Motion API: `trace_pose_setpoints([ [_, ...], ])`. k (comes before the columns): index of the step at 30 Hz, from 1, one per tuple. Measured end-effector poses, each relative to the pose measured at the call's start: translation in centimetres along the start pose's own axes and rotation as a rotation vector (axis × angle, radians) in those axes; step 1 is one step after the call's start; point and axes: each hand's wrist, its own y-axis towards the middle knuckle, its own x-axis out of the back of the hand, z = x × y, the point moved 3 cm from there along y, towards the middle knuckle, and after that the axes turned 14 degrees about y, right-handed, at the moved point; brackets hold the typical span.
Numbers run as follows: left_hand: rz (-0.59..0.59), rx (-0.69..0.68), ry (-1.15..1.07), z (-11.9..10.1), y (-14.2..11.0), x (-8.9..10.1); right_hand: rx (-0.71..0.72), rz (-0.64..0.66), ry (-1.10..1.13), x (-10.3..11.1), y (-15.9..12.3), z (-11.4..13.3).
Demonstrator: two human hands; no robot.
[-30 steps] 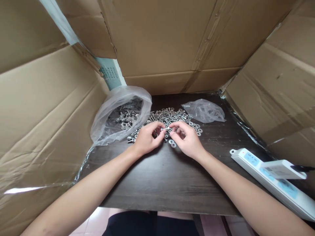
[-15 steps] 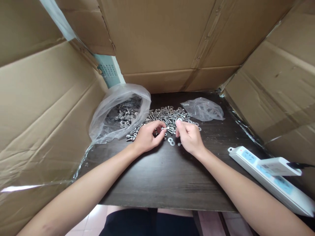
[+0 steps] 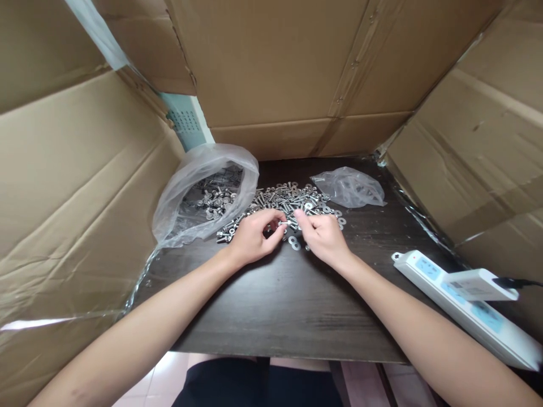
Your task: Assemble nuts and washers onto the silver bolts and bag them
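Note:
My left hand (image 3: 258, 236) is closed in a pinch on a small metal bolt (image 3: 284, 223). The bolt lies roughly level, its end pointing toward my right hand (image 3: 326, 238). That hand has thumb and fingers pressed together a short way to the right; whatever they hold, if anything, is hidden. Both hands are at the near edge of a pile of loose bolts, nuts and washers (image 3: 292, 198). A pair of flat washers (image 3: 294, 243) lies on the table between the hands.
An open clear plastic bag (image 3: 169, 217) with metal fasteners inside stands at the left. A crumpled clear bag (image 3: 354, 189) lies at the back right. A white power strip (image 3: 515, 333) with a plugged-in adapter (image 3: 477, 284) sits at the right. Cardboard walls (image 3: 275, 68) surround the dark table (image 3: 271, 308).
My right hand has moved slightly left, bringing its fingertips closer to the bolt. My left hand keeps its pinch on the bolt in nearly the same place.

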Motion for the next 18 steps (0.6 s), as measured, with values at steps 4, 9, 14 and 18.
trace_pose_setpoints([
  [4,-0.017,0.002,-0.001,0.1,0.0,0.1,0.046,-0.079,0.041,0.6,0.0,0.8],
  [9,-0.034,0.037,-0.006,0.4,0.1,0.2,0.077,0.100,0.139,-0.6,-0.1,0.9],
  [14,0.004,0.050,-0.038,0.6,0.0,0.0,0.075,0.125,0.095,-0.8,-0.2,0.3],
  [18,-0.011,0.046,-0.076,0.7,-0.1,-0.1,0.120,0.127,0.065,-0.7,-0.2,0.3],
])
